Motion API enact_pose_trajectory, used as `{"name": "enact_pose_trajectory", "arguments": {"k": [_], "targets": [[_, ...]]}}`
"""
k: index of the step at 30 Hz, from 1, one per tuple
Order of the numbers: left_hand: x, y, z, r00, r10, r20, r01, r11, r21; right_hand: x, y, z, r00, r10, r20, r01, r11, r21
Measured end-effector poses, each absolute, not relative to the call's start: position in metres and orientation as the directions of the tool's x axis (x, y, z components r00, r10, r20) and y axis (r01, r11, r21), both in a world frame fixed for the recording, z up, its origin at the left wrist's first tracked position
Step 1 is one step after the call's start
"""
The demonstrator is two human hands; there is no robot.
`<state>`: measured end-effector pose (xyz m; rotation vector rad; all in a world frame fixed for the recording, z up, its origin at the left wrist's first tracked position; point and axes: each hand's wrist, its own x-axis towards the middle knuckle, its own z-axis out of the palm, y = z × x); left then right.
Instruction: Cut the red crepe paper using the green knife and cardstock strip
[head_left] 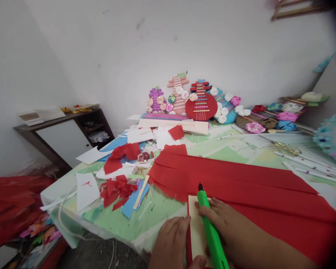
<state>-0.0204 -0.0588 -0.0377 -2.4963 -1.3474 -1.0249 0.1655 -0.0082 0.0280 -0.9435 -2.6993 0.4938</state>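
Note:
My right hand (pixel 226 222) is closed around a thick bright green pen (pixel 210 228), its dark tip pointing away from me over the red paper. Under that hand lies a cream card strip (pixel 194 224), set on the near edge of a large red paper sheet (pixel 240 179). Along the strip's left edge rest the fingers of my left hand (pixel 170 241), with the thumb on its near end, holding it in place. Part of the strip is hidden beneath my right hand and the pen.
Red scraps (pixel 119 190), a blue strip (pixel 134 200) and white paper pieces (pixel 86 190) litter the left of the table. Lute-shaped crafts (pixel 201 106) lean on the wall behind. Gold-handled scissors (pixel 285 147) and white sticks (pixel 313 164) lie at right. A cabinet (pixel 61 140) stands left.

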Motion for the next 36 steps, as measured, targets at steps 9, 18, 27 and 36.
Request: {"name": "enact_pose_trajectory", "arguments": {"k": [9,18,27,36], "targets": [[-0.02,-0.056,-0.037,0.391,0.64,0.662,0.812,-0.578,0.08,0.168,-0.005,0.025,-0.737,0.668,0.103,0.575,0.7,-0.423],[-0.016,-0.058,-0.035,0.39,0.723,0.57,0.796,-0.576,0.186,0.155,0.023,0.02,-0.626,0.778,0.056,0.721,0.604,-0.34],[-0.022,-0.058,-0.044,0.4,0.715,0.574,0.772,-0.6,0.209,0.15,0.036,0.021,-0.596,0.802,-0.036,0.658,0.462,-0.595],[-0.023,-0.06,-0.045,0.417,0.721,0.553,0.786,-0.592,0.179,0.151,0.038,0.026,-0.621,0.784,-0.028,0.586,0.44,-0.68]]}}
